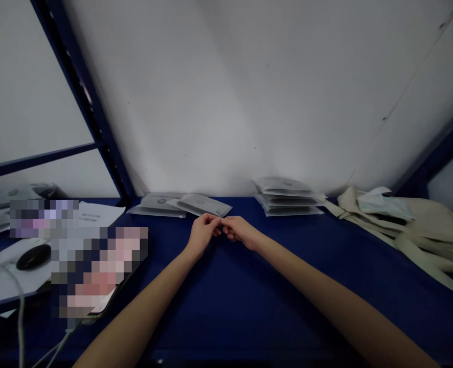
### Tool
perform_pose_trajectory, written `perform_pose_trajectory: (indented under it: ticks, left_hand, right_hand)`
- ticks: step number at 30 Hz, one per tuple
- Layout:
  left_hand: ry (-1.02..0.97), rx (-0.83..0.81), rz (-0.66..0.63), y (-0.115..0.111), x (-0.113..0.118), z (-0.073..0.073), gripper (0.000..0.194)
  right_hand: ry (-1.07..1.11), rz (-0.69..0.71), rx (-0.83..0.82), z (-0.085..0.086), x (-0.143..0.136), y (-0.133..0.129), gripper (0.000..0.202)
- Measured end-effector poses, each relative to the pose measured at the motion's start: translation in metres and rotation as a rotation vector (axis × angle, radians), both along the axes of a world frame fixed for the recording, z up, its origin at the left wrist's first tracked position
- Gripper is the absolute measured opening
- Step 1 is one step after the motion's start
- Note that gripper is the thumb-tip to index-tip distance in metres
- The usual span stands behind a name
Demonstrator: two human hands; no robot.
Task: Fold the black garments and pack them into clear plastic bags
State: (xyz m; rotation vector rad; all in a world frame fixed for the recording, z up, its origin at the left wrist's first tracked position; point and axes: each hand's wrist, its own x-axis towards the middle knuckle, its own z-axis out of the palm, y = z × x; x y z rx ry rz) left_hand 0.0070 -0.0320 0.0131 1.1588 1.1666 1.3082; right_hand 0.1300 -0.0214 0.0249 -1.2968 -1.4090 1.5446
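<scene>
A flat, frosted zip bag [207, 203] with a round dark mark lies on the blue surface by the back wall. At its near edge my left hand [202, 235] is closed, its thumb and fingers pinched together. My right hand [242, 232] meets it there, also closed in a pinch, with the fingertips of both hands almost touching. The fingers partly hide the bag's near edge. Just left of it, and partly under it, is another frosted zip bag [155, 203].
Right of my hands is a stack of similar bags [288, 197]. A beige cloth bag [433, 225] with straps is at the far right. To the left are a phone [107, 296], papers [99, 214], a black oval object [34, 256] and white cables [21, 312]. A blue post [96, 112] rises behind.
</scene>
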Motion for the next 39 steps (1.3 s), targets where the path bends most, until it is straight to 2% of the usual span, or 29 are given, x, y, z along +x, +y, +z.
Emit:
perform_pose_trajectory:
  ticks: [7,13,21,25,28,32,36,39]
  left_hand:
    - [0.038,-0.034,0.019,0.003,-0.002,0.004,0.016]
    - [0.034,-0.047,0.153,0.012,-0.017,0.008,0.023]
    - [0.038,-0.082,0.400,0.026,-0.044,0.009,0.029]
    - [0.071,-0.075,0.422,0.030,-0.051,0.002,0.031]
    - [0.236,-0.020,0.370,0.029,-0.049,-0.006,0.025]
    - [0.620,0.170,0.364,0.020,-0.043,-0.012,0.013]
    - [1.016,0.305,0.293,0.009,-0.032,-0.011,0.020]
    - [1.171,0.374,0.169,0.004,-0.027,-0.010,0.023]
  right_hand:
    - [0.043,-0.037,0.033,0.000,-0.004,0.001,0.022]
    - [0.000,-0.079,0.086,0.008,0.002,0.004,0.022]
    - [0.009,-0.128,0.099,0.018,0.039,0.023,0.026]
    - [-0.047,-0.206,0.121,0.026,0.062,0.027,0.028]
    - [-0.142,-0.268,0.145,0.025,0.072,0.030,0.027]
    - [-0.353,-0.351,0.196,0.015,0.077,0.037,0.026]
    - [-0.585,-0.396,0.267,0.009,0.078,0.042,0.024]
    - [-0.896,-0.354,0.370,0.008,0.075,0.039,0.023]
